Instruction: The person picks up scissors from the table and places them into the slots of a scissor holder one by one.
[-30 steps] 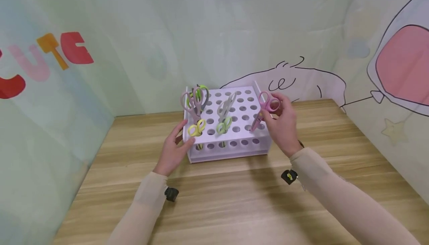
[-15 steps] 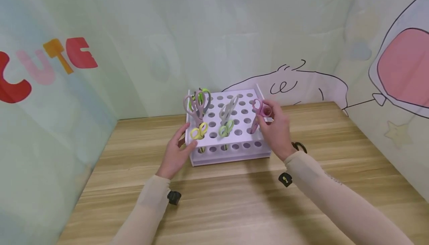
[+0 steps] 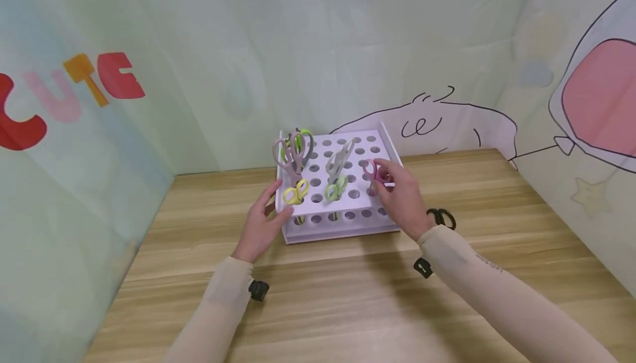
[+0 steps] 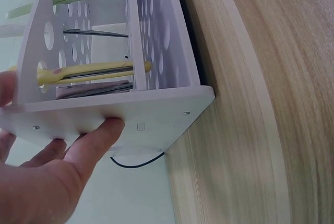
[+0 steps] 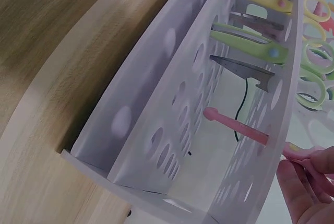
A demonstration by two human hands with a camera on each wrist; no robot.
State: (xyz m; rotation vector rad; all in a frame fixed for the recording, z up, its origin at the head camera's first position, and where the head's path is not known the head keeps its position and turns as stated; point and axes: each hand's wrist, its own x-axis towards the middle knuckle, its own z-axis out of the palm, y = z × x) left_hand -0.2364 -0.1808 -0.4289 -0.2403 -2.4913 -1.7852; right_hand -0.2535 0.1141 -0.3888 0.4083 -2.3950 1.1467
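A white rack [image 3: 323, 204] with rows of round holes stands on the table. My left hand [image 3: 260, 222] holds its left side, thumb at the front edge and fingers on the outer wall [image 4: 141, 114]. My right hand [image 3: 401, 197] pinches the handles of pink scissors [image 3: 370, 169] at the rack's front right. Their pink blade end [image 5: 237, 126] passes through a hole in the top plate, its rounded tip near the lower shelf. Yellow scissors [image 3: 296, 192], light green scissors [image 3: 336, 188], white-handled scissors [image 3: 340, 159] and mauve scissors [image 3: 293, 156] stand in other holes.
Black-handled scissors [image 3: 442, 218] lie on the wooden table [image 3: 338, 297] right of the rack, partly behind my right wrist. Bright green scissors [image 3: 304, 133] stand at the back left of the rack. A printed cloth [image 3: 248, 76] hangs behind.
My right hand has moved left and down, sinking the pink scissors deeper into a front-right hole. More of the black-handled scissors shows. My left hand stays at the rack.
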